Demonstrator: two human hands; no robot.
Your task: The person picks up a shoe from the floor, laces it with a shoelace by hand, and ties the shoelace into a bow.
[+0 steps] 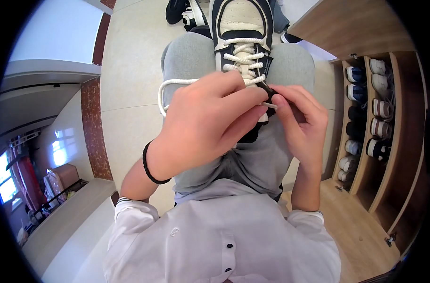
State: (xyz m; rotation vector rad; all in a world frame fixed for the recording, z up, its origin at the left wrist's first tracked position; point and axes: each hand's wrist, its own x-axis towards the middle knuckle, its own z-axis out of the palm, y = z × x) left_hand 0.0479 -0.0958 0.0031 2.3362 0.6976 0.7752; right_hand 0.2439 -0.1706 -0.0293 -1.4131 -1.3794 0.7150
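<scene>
A black and cream sneaker [241, 16] rests on my lap between the grey-trousered knees, its toe pointing away from me. White shoelace [243, 59] zigzags up its tongue, and a loose loop hangs out to the left. My left hand [200, 115], with a black band at the wrist, is closed in a pinch over the shoe's upper eyelets, hiding part of the collar. Thumb and forefinger of my right hand [302, 113] pinch at the right edge of the opening. A short length of lace shows between the two hands' fingertips.
On the right, an open wooden shoe cabinet [395, 137] holds several pairs of shoes, its doors swung out. More black and white shoes [189, 13] lie on the tiled floor [130, 61] ahead. To the left are a white wall and a window area with clutter.
</scene>
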